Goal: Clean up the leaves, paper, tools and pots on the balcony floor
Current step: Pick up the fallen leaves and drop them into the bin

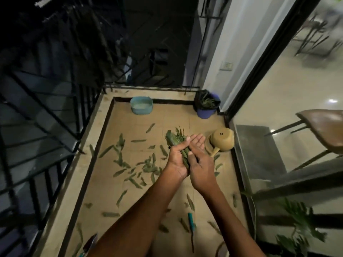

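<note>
My L hand (176,160) grips a bunch of leaves (176,140), fingers curled round the stems, tips fanning out toward the far end; R hand (199,164) lies alongside w/ fingers mostly straight, palm against the bunch, not curled round it. Loose leaves (137,167) lie scattered over the tan balcony floor (104,182), a tan pot (221,139) tipped on its side just R of my hands, a teal-handled tool (191,221) near my R forearm. Far end: teal tub (141,105) L, blue bin w/ black bag (207,102) in R corner, leaves inside.
</note>
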